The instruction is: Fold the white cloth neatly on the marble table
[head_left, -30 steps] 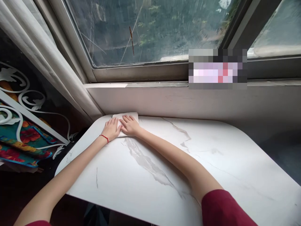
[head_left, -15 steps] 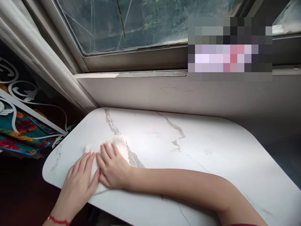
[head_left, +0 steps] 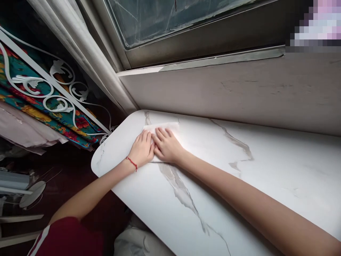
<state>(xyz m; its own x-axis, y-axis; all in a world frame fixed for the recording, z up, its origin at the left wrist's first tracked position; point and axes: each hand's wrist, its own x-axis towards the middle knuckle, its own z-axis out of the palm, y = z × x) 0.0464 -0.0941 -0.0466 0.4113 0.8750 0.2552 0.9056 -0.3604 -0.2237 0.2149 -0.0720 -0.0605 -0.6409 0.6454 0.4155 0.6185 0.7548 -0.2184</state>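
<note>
A thin white cloth (head_left: 172, 126) lies on the white marble-patterned table (head_left: 229, 185), close to its back left edge. My left hand (head_left: 141, 146) rests on the cloth's left side with the fingers stretched out, a red string bracelet at the wrist. Beside it, my right hand (head_left: 168, 146) presses flat on the cloth, its fingers slightly spread. The two hands touch at the thumbs, and they cover much of the cloth. Neither is gripping it.
Behind the table runs a low wall (head_left: 202, 92) under a window (head_left: 165, 21). To the left are a pale curtain (head_left: 77, 46), a white scrolled metal frame (head_left: 50, 80) and floral fabric (head_left: 34, 106). A round white object (head_left: 32, 195) is below, at the lower left.
Both hands and the cloth have slid from near the table's front edge towards its back edge. My view has turned, showing more of the left side and my left arm.
</note>
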